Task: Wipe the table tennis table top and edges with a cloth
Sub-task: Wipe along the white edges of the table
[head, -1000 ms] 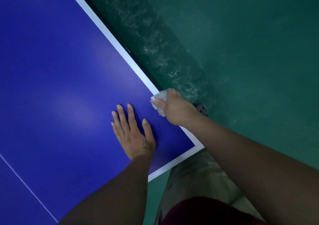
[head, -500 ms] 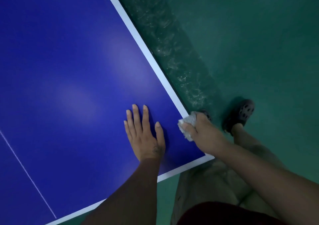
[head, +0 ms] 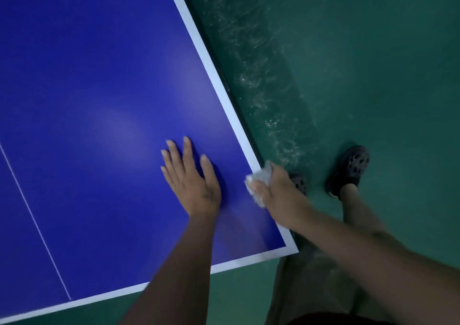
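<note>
The blue table tennis table (head: 99, 100) with white border lines fills the left of the head view. Its near right corner sits at the lower middle. My left hand (head: 191, 177) lies flat on the blue top, fingers spread, holding nothing. My right hand (head: 276, 195) is closed around a crumpled pale grey cloth (head: 260, 179) and presses it on the white right side edge (head: 219, 80), a short way up from the corner. Part of the cloth is hidden under my fingers.
Green floor (head: 373, 63) lies to the right of the table, with a scuffed, dusty strip along the table side. My own legs and dark perforated shoes (head: 348, 170) stand beside the corner. A thin white centre line (head: 37, 225) crosses the top at the left.
My right hand with the cloth has slid down the side edge toward the near corner. My left hand stayed flat on the top. The view has shifted, and my feet have come into sight.
</note>
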Motion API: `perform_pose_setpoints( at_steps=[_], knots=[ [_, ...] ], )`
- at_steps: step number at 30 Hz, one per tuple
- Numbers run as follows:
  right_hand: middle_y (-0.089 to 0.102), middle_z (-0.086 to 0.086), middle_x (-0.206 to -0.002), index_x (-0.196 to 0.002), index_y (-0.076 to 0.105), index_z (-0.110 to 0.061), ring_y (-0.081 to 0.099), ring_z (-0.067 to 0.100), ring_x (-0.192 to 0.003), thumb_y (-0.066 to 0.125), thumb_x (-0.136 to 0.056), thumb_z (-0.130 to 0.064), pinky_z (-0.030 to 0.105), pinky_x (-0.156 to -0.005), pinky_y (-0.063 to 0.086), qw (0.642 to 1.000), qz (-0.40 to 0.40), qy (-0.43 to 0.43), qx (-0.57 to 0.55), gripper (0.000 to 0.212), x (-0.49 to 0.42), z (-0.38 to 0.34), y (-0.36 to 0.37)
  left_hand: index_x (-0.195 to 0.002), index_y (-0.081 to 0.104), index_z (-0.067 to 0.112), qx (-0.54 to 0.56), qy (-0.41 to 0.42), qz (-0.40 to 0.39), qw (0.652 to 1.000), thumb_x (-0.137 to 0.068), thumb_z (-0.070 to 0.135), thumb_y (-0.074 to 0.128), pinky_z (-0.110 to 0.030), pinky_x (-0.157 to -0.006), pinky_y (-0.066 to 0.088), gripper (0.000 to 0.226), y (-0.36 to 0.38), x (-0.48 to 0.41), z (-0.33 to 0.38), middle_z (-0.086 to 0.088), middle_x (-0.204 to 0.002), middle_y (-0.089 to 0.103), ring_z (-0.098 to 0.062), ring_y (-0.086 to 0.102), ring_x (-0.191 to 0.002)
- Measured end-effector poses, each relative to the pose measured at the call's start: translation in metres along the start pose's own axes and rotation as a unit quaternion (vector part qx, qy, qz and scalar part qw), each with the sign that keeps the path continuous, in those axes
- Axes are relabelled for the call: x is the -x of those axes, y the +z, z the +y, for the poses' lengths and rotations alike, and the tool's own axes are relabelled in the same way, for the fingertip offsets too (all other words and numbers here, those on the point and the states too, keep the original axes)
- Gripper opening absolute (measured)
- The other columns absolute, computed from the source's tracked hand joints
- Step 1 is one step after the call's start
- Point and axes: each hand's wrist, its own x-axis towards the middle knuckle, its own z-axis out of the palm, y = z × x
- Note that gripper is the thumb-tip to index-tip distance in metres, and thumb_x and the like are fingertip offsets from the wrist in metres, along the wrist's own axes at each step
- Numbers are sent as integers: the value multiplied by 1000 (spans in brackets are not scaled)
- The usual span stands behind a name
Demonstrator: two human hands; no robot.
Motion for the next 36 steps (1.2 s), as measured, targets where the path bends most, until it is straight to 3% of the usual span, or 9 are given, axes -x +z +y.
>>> perform_pose_setpoints(
  at_steps=[4, 8, 12, 15, 18, 21, 25, 31, 36],
  knots=[
    [58, 11, -138, -151, 35, -10, 63, 27, -123, 47, -107, -56, 48, -109, 53, 994, -29, 50, 96, 65, 21, 32, 1, -172, 17, 37, -14, -140, 26, 990, -113, 57, 29, -56, -134, -3, 63, 12, -96, 53, 0, -182, 2, -24, -4, -168],
    [57, 9, -117, -133, 41, -10, 65, 16, -102, 36, -110, -54, 36, -91, 60, 985, -47, 10, 167, 50, 3, 24, -5, -171, 7, 45, -31, -166, 13, 986, -107, 71, 16, -59, -132, -9, 70, 21, -158, 81, 4, -181, -7, -24, -11, -167],
    [60, 11, -83, -93, 56, -8, 60, 22, -72, 41, -115, -41, 49, -75, 56, 997, -22, -63, 35, 43, -32, -23, -7, -170, 7, 47, -45, -172, 17, 984, -105, 73, 13, -58, -133, -6, 71, 21, -167, 80, 7, -181, -4, -21, -8, -167],
    [58, 9, -72, -80, 56, -15, 56, 27, -68, 44, -114, -41, 53, -70, 55, 996, 17, -81, -17, 45, -73, -75, -11, -170, 11, 47, -48, -169, 27, 984, -104, 73, 14, -58, -133, -3, 71, 23, -167, 80, 7, -181, 0, -21, -4, -167],
    [66, 21, -106, -112, 61, -6, 65, 33, -92, 44, -110, -56, 53, -84, 58, 998, 28, -51, -4, 53, -125, -121, -17, -170, 17, 45, -52, -166, 44, 984, -105, 72, 19, -58, -133, 0, 71, 25, -167, 78, 5, -181, 6, -23, 1, -168],
    [49, 15, -146, -144, 39, -6, 57, 34, -128, 43, -106, -67, 50, -107, 50, 997, 51, 6, 49, 72, -169, -165, -27, -170, 21, 44, -51, -162, 54, 984, -105, 70, 23, -58, -133, 1, 70, 26, -168, 78, 3, -181, 9, -24, 3, -168],
    [48, 15, -145, -144, 39, -7, 55, 34, -130, 46, -107, -63, 49, -108, 48, 997, 52, -11, 47, 68, -181, -179, -32, -170, 20, 44, -57, -162, 53, 984, -105, 70, 23, -57, -133, 1, 69, 26, -168, 78, 4, -181, 9, -23, 3, -168],
    [53, 4, -125, -133, 48, -16, 58, 20, -111, 49, -107, -56, 41, -99, 51, 997, 35, -40, 58, 48, -109, -108, -27, -171, 18, 43, -62, -161, 49, 984, -107, 67, 23, -57, -134, 0, 68, 23, -166, 80, 3, -181, 8, -23, 2, -168],
    [54, 10, -131, -136, 43, -13, 58, 28, -122, 51, -108, -51, 45, -106, 51, 998, 33, 38, 39, 48, -109, -104, -16, -171, 18, 41, -63, -158, 53, 984, -108, 65, 24, -57, -134, 0, 68, 22, -166, 81, 3, -181, 8, -24, 1, -168]
  ],
)
